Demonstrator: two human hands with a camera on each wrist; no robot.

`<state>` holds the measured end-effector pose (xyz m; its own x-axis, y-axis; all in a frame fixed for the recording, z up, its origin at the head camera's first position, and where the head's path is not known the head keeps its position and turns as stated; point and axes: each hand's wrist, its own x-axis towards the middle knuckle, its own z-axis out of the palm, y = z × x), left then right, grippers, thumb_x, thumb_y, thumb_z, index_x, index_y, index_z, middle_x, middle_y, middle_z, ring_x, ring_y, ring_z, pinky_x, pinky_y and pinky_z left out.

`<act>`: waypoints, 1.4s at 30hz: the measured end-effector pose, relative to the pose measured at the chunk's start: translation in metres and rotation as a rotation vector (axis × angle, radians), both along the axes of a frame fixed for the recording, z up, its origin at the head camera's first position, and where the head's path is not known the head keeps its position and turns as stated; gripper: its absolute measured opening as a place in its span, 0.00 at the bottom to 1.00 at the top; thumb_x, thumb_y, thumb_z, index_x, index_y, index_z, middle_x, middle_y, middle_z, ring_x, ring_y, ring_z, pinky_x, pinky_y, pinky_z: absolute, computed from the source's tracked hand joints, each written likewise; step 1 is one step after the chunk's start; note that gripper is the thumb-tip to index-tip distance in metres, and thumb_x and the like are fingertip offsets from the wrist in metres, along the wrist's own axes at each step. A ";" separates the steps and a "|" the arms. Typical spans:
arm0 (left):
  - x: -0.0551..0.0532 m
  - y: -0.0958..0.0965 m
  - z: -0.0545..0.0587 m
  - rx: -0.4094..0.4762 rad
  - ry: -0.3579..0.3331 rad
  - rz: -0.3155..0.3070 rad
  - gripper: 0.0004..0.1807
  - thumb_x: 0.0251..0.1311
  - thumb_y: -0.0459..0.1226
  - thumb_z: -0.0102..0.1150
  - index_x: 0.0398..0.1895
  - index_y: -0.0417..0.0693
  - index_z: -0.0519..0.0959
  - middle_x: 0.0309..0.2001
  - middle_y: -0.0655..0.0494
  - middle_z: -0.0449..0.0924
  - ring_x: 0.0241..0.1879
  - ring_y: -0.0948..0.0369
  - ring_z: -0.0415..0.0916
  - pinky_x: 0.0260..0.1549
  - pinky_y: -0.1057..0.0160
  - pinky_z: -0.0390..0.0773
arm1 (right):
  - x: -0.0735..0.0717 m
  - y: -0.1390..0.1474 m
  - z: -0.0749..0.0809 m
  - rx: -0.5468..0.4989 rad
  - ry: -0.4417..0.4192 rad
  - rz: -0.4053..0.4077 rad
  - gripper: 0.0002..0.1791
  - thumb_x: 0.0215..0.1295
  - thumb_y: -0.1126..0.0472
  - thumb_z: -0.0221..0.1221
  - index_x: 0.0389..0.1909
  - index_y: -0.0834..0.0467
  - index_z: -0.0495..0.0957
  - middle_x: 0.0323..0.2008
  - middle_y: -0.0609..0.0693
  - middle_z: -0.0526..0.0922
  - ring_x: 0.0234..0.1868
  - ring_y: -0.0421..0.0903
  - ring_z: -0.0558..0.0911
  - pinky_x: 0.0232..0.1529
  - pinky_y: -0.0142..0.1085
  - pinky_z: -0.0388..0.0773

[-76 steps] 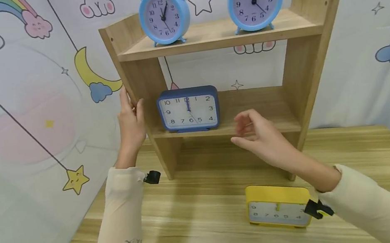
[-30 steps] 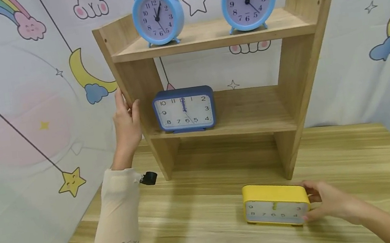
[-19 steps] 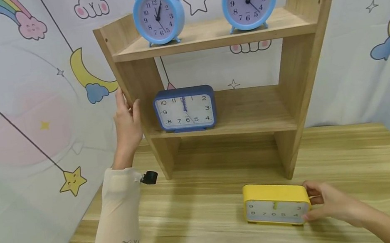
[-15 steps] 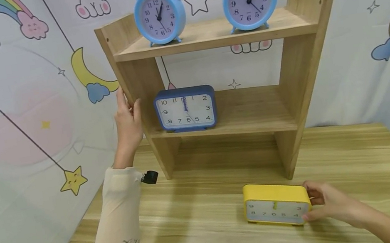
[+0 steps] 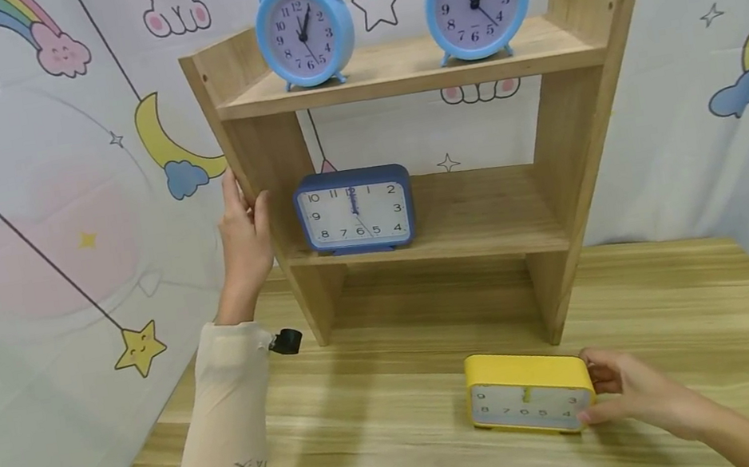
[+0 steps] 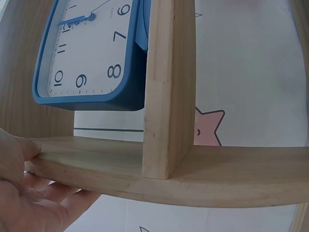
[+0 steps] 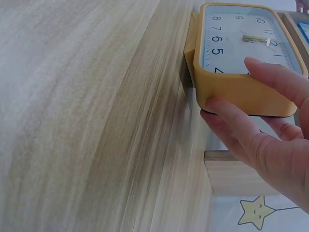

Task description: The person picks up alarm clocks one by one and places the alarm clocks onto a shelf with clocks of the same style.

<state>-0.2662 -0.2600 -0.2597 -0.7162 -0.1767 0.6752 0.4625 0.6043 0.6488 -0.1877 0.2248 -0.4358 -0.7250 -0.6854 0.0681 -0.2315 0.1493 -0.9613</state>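
Note:
My left hand (image 5: 246, 236) grips the left side panel of a wooden shelf (image 5: 418, 84). In the left wrist view the thumb (image 6: 29, 147) lies on one side of that panel and the fingers pass behind it. A yellow alarm clock (image 5: 528, 372) stands on the wood-grain table in front of the shelf. My right hand (image 5: 642, 395) holds its right end, thumb on the front face; the right wrist view shows fingers along the side of the yellow alarm clock (image 7: 244, 92) and behind. A blue rectangular clock (image 5: 357, 212) stands on the middle shelf, near my left hand.
Two light-blue twin-bell alarm clocks stand on the top board, the left one (image 5: 305, 34) and the right one (image 5: 478, 0). Cartoon-printed cloth (image 5: 55, 233) hangs behind and at both sides. The table (image 5: 379, 459) extends in front of the shelf.
My right hand has come down from in front of the middle shelf to the yellow alarm clock's right end and taken hold of it. The clock and my left hand have stayed in place.

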 end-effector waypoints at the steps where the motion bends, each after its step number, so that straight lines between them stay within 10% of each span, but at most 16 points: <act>1: 0.000 0.000 0.000 -0.001 0.001 -0.001 0.30 0.78 0.38 0.44 0.78 0.49 0.50 0.68 0.37 0.67 0.64 0.46 0.69 0.61 0.46 0.70 | 0.000 0.000 0.000 0.001 0.005 0.000 0.25 0.60 0.72 0.66 0.55 0.74 0.69 0.48 0.68 0.81 0.48 0.45 0.84 0.45 0.37 0.83; 42: 0.000 -0.002 -0.001 -0.009 -0.011 0.008 0.31 0.78 0.38 0.43 0.79 0.51 0.48 0.69 0.37 0.66 0.64 0.45 0.70 0.59 0.43 0.71 | -0.001 0.000 0.006 -0.053 -0.134 0.052 0.22 0.67 0.72 0.60 0.58 0.72 0.65 0.50 0.72 0.79 0.50 0.55 0.84 0.46 0.42 0.83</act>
<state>-0.2666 -0.2619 -0.2609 -0.7223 -0.1763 0.6687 0.4503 0.6140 0.6483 -0.1887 0.2247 -0.4293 -0.6937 -0.7202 0.0104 -0.1069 0.0887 -0.9903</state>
